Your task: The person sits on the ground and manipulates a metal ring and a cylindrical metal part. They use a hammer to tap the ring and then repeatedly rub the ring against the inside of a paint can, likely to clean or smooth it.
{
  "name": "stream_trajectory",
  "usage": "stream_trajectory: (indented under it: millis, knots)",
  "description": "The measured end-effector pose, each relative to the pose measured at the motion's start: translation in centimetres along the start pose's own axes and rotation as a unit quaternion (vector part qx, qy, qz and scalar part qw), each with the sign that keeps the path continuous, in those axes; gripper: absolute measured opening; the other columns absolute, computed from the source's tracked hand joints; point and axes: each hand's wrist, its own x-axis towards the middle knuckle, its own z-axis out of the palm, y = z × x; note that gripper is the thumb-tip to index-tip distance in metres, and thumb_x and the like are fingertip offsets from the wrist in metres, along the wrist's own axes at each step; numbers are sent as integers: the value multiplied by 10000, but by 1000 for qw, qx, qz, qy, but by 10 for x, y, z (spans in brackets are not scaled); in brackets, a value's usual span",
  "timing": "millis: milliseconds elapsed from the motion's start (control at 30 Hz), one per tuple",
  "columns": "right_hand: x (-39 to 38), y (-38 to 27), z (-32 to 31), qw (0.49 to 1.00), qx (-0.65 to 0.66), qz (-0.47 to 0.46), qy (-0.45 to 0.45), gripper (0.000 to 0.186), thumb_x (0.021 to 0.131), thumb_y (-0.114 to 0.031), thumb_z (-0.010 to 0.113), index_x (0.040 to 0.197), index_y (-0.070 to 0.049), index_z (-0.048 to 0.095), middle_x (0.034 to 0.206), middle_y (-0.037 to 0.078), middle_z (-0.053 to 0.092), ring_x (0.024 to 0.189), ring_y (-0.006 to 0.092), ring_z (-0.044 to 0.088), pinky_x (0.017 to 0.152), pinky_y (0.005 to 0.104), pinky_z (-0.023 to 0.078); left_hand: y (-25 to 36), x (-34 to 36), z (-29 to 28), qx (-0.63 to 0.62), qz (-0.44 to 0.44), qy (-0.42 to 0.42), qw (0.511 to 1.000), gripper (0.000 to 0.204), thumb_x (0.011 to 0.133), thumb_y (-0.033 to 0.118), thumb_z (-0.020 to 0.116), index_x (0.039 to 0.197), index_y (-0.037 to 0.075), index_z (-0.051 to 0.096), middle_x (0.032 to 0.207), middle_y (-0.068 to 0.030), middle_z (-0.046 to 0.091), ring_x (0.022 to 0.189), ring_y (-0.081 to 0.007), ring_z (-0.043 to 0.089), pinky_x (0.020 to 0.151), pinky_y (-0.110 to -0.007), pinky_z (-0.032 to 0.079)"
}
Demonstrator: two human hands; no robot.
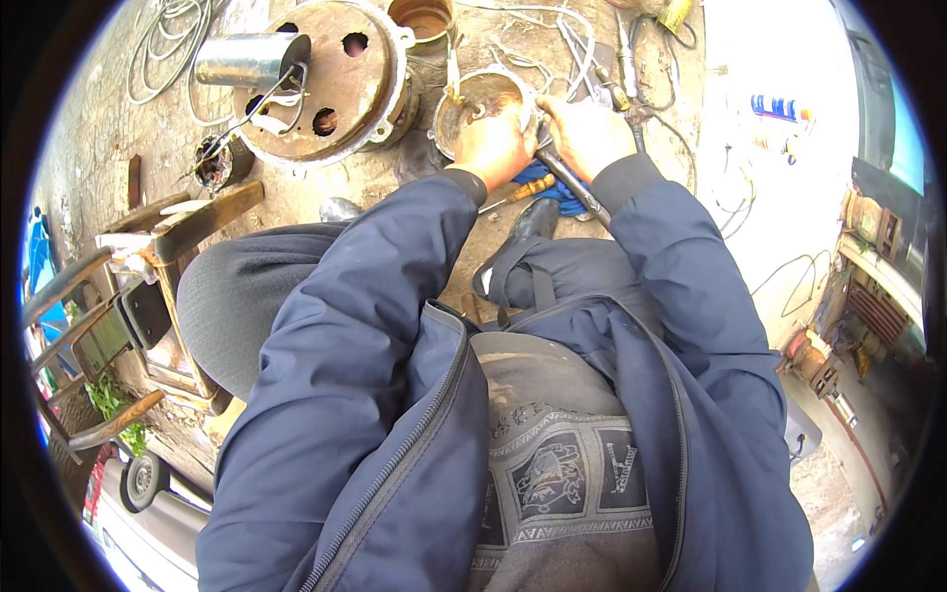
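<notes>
A round, open metal housing [449, 123] with a worn, dirty inside sits on the ground ahead of me. My left hand [493, 146] lies over its near right rim, fingers curled into it, and the fingertips are washed out by glare. Against the right side of the rim, my right hand [589, 133] has its thumb and fingers closed together; what they pinch is too small to make out. A dark metal bar-like tool [575, 185] slants down from beneath my right hand. Nearby lie a screwdriver with an orange-yellow handle [533, 189] and a blue cloth [564, 193].
To the left stands a large round metal casing [340, 84] with holes, a grey cylinder [252, 59] on top. A rusty ring [422, 18], a wire-filled can [223, 163] and coiled cable [170, 49] surround it. A wooden chair [178, 232] is at left; a blue-labelled tube [777, 109] lies right.
</notes>
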Motion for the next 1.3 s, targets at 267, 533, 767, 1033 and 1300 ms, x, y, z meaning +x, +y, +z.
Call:
stream_trajectory:
  millis: [267,533,767,1033,1300]
  knots:
    - [35,-7,-12,989,-120,-70,-53,218,1007,-193,591,1136,-54,698,945,180,762,933,352,762,802,468,596,3,-5,6,-3,29,66,997,412,1003,391,659,1189,24,664,751,-260,729,715,-461,741,670,-569,594]
    - [38,2,-12,982,-107,-153,-20,362,970,-93,603,1325,-47,659,846,157,737,784,340,740,703,467,576,-4,-9,3,3,34,58,998,390,983,347,671,1205,29,648,704,-245,714,643,-438,729,605,-556,593]
    - [34,10,-5,984,-116,-135,-16,333,996,-116,594,1315,-67,677,868,145,742,799,342,734,722,461,579,-5,-8,5,7,34,70,997,383,955,338,689,1194,38,675,671,-215,701,617,-429,716,586,-541,584]
    - [80,-7,-13,981,-114,-157,-24,349,987,-120,592,1326,-111,677,927,179,760,862,344,757,767,478,593,-10,-16,1,32,71,60,995,321,934,336,719,1042,35,731,700,-222,713,644,-428,725,613,-540,592]
    - [96,0,-12,973,-81,-205,-75,252,1002,-136,591,1230,-85,683,975,190,751,917,390,738,806,479,586,-22,-16,8,6,52,44,998,313,913,354,766,906,42,748,778,-204,738,741,-421,742,685,-520,603]
